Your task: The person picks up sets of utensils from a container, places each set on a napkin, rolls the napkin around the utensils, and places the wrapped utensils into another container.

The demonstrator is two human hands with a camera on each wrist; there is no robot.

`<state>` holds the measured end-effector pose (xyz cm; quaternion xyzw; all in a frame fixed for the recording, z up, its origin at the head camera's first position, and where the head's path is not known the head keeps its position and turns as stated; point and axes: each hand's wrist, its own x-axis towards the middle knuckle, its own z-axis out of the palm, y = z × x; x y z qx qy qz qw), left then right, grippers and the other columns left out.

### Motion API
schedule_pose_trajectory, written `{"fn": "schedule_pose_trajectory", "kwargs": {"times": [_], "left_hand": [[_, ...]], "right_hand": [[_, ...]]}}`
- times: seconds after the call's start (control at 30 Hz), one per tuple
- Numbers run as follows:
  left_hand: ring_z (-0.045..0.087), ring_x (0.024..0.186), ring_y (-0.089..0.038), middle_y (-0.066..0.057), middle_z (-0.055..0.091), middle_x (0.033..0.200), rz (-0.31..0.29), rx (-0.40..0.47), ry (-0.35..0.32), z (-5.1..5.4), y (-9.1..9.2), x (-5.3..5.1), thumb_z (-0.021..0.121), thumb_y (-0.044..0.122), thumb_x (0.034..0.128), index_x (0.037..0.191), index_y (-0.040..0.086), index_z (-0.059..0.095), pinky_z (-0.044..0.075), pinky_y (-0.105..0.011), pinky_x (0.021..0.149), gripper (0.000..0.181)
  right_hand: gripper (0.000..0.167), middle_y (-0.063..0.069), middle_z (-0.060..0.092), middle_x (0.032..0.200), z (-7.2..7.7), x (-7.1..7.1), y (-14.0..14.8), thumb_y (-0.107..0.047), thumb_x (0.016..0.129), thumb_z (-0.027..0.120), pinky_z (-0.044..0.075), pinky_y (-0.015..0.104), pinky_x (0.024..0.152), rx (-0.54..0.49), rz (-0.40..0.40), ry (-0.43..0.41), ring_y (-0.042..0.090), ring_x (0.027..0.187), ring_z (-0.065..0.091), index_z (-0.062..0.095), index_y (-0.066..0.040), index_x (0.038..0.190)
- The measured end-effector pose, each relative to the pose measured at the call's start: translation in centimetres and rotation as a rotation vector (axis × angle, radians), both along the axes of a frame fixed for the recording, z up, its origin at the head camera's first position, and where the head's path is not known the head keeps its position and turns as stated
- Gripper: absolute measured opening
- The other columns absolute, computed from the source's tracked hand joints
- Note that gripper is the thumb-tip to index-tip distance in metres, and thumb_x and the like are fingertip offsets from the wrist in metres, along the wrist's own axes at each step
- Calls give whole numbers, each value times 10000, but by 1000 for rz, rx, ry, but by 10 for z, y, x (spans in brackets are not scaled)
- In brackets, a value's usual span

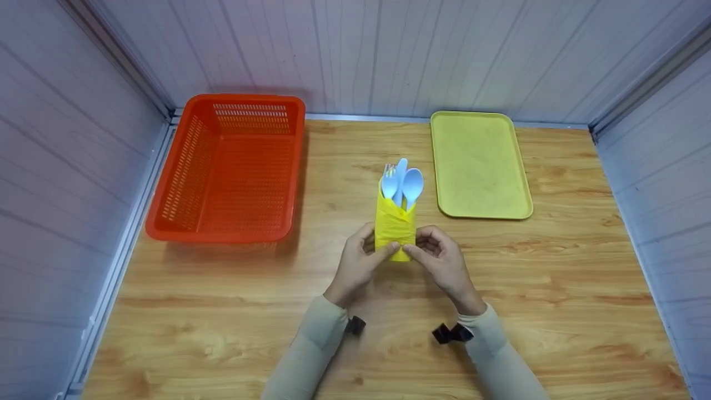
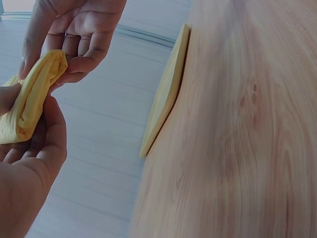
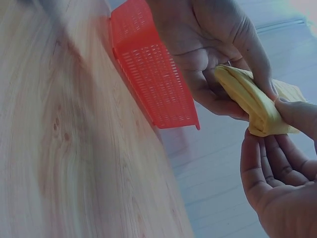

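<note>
A yellow folded napkin (image 1: pixel 395 225), wrapped as a pocket, is held up in front of me in the head view. A light blue fork (image 1: pixel 390 183), a knife (image 1: pixel 401 168) and a spoon (image 1: pixel 412 183) stick out of its top; their handles are hidden inside. My left hand (image 1: pixel 355 261) pinches the lower left side, thumb in front and fingers behind. On the lower right, my right hand (image 1: pixel 446 264) pinches it the same way. Both wrist views show the napkin's folded bottom end (image 2: pixel 37 94) between the two hands, with its layers visible.
To the left on the wooden table (image 1: pixel 355 355) stands a red-orange perforated basket (image 1: pixel 222 236). A yellow tray (image 1: pixel 482 166) lies at the back right, close to the panelled rear wall (image 1: pixel 355 55). Side walls enclose the table left and right.
</note>
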<state>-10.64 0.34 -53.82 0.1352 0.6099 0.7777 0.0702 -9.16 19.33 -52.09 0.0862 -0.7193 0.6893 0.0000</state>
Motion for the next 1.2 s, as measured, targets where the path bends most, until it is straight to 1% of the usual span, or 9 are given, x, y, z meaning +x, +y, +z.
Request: {"fn": "schedule_pose_trajectory", "kwargs": {"times": [0.17,0.3,0.53,0.67,0.73,0.83,1.0,1.1,1.2], "left_hand": [[675,1041,-282,-137,685,1146,6,-32,-5,5,-5,-1,712,113,938,1289,-28,577,561,-418,850,402],[677,1013,-262,-117,690,1137,27,-115,-8,19,-21,-6,723,139,932,1277,-20,591,563,-397,843,402],[675,978,-264,-113,694,1109,83,-253,21,68,-71,-30,720,74,916,1266,-15,608,569,-386,822,378],[677,985,-256,-104,690,1120,124,-326,-9,97,-97,-47,713,57,914,1277,6,602,570,-379,824,383],[671,992,-250,-100,684,1127,136,-379,-53,106,-110,-58,713,83,922,1285,21,595,567,-371,825,387],[657,1014,-241,-93,674,1151,147,-454,-164,113,-131,-78,716,148,934,1305,48,582,559,-364,841,407],[608,1103,-234,-50,621,1249,142,-528,-421,113,-166,-113,704,250,953,1422,122,495,519,-373,928,529],[571,1146,-238,-35,579,1291,143,-578,-563,111,-183,-127,705,289,952,1485,149,422,493,-379,965,620],[552,1156,-248,-49,559,1305,125,-652,-633,109,-193,-137,694,291,958,1510,140,386,489,-378,966,649]], "right_hand": [[207,182,641,1038,0,-1,2,-71,944,695,559,356,784,-6,25,-6,288,908,646,637,54,1099],[227,260,650,1048,0,-2,5,-75,993,622,564,395,776,-25,56,6,316,890,661,612,104,1131],[249,293,659,1035,-2,-3,14,-81,1033,548,561,350,756,0,53,12,314,884,662,590,138,1144],[282,270,665,1042,-4,-3,18,-95,1034,550,558,352,763,10,61,-9,321,900,654,578,160,1153],[285,249,671,1043,-6,-2,19,-111,1030,563,558,354,762,11,64,-21,318,905,652,593,144,1154],[271,242,673,1049,-8,-1,21,-112,1026,572,558,352,763,19,72,-30,321,916,649,609,121,1160],[257,244,673,1048,-10,-1,24,-109,1023,577,558,355,767,35,76,-38,358,928,645,617,100,1168],[257,228,674,1045,-11,-1,25,-104,1023,573,558,381,779,45,84,-50,375,935,642,614,100,1174],[250,260,662,1055,-11,-1,25,-94,1024,568,556,418,794,51,93,-66,402,945,636,614,100,1175]]}}
